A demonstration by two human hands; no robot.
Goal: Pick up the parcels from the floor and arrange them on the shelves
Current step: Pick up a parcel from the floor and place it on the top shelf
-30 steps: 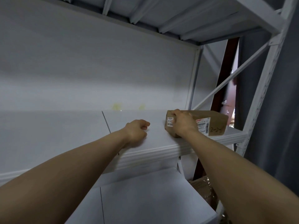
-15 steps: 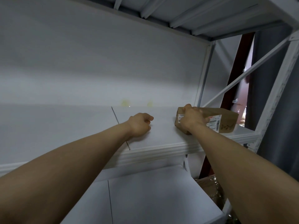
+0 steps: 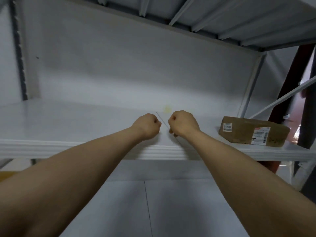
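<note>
A brown cardboard parcel [image 3: 253,130] with white labels lies on the white shelf [image 3: 68,122] near its right end. Nothing touches it. My right hand [image 3: 183,124] hovers over the shelf's middle, well left of the parcel, fingers curled into a fist and holding nothing. My left hand [image 3: 147,125] is close beside it, also curled and empty. Both forearms reach up from the bottom of the view.
A lower white shelf [image 3: 171,202] runs beneath my arms. The upper shelf's ribbed underside [image 3: 222,17] spans the top. White posts and a diagonal brace [image 3: 280,100] stand at the right, with a dark red beam behind. A yellowish item [image 3: 6,174] shows at the left edge.
My right hand let go of the parcel and drew left to the shelf's middle beside my left hand. The view swung left, leaving the parcel at the right.
</note>
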